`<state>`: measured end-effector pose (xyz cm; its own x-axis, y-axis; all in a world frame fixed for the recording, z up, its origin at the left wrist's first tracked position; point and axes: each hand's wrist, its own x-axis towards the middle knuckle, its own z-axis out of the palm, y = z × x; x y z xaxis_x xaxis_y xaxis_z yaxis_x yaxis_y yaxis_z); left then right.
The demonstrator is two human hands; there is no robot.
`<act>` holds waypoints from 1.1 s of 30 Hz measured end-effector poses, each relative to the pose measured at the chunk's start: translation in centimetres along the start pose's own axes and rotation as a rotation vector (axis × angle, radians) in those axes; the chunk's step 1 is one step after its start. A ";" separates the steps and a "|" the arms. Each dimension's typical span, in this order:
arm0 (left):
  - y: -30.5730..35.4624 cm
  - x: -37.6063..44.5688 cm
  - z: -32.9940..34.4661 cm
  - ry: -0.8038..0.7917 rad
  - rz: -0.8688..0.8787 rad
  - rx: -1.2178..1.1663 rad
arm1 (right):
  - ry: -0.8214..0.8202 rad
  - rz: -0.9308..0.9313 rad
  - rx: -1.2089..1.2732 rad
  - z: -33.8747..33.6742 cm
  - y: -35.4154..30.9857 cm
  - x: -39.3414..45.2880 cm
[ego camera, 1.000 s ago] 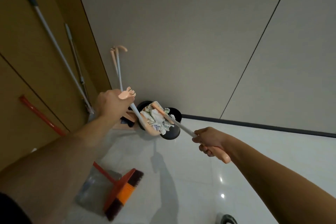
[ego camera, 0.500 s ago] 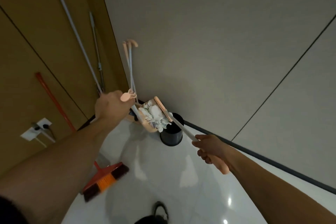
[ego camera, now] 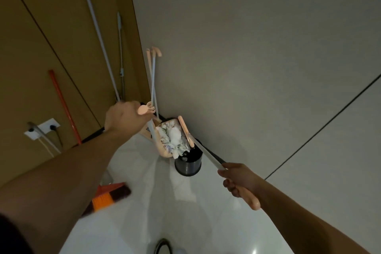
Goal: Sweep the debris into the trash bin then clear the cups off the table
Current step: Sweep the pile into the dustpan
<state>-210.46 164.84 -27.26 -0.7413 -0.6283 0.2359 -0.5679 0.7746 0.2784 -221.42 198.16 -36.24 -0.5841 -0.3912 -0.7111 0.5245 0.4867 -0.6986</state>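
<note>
Centre of the frame: the left hand (ego camera: 123,118) is closed around the top of the dustpan handle (ego camera: 151,130), and the right hand (ego camera: 239,179) is closed around the peach grip of the broom handle (ego camera: 208,155). The dustpan (ego camera: 165,146) hangs tilted over the black bin (ego camera: 188,166), which stands on the floor (ego camera: 165,202) near the wall (ego camera: 247,47). The debris (ego camera: 173,140), crumpled white paper, is heaped in the pan, its lower edge reaching over the bin's mouth. The broom head (ego camera: 185,130) lies against the upper side of the heap.

The step in hand looks like tipping the load into the bin. To do it well, the pan's lip should sit squarely over the opening before it tilts further; the bin is narrow next to the pan, so a wide pour would likely spill onto the floor. The left hand should raise the handle slowly so the paper slides rather than tumbles, while the right draws the broom head down along the pan to push the wad out and free anything caught. Light paper may bounce off the rim, so keep the lip low and close.

An orange broom (ego camera: 109,196) lies at lower left; other handles lean in the corner at upper left. No cups or counter are in view, so that part seems not yet begun
</note>
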 end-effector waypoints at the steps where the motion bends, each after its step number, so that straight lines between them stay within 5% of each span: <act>1: 1.0 -0.5 0.3 0.003 -0.012 0.018 | -0.017 -0.011 -0.009 -1.2 0.1 0.7; 12: 9.8 -5.1 2.3 0.037 -0.083 0.216 | -0.155 -0.031 -0.111 -10.9 0.6 2.4; 33: 11.0 -5.6 4.5 0.063 0.073 0.256 | -0.148 -0.008 -0.006 -10.9 1.2 2.6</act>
<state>-214.19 177.15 -29.73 -0.7647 -0.5671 0.3061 -0.5914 0.8062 0.0162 -229.11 206.20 -38.07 -0.4905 -0.5056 -0.7098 0.5162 0.4876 -0.7041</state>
